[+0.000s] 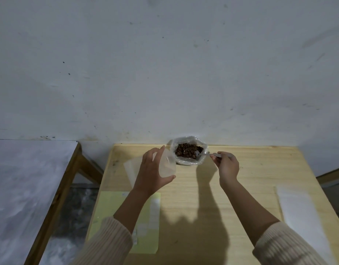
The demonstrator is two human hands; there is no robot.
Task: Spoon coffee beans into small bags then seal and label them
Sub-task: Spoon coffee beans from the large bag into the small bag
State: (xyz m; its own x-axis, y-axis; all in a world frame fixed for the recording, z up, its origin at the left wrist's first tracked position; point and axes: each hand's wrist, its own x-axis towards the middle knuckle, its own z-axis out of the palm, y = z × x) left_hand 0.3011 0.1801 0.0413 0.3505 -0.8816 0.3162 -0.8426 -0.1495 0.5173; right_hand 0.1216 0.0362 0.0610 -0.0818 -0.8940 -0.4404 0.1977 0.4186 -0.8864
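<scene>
Near left on the wooden table (203, 197), flat by its left edge: a yellow-green sheet (124, 213). Near right, along the right edge: a blurred white sheet (302, 211). Between them, bare wood. Farther in, left hand (151, 173) curled round a small clear bag (167, 166), tilted, mouth end unclear. Right hand (228, 166) pinching a spoon (202, 154), handle running left-right, bowl pointing left into the coffee beans (187, 150). At the far edge, against the wall: the open bean bag (184, 160), just right of the small bag.

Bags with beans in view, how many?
1: the big open bag at the table's far edge, spoon in it. The small bag in the left hand looks empty.
</scene>
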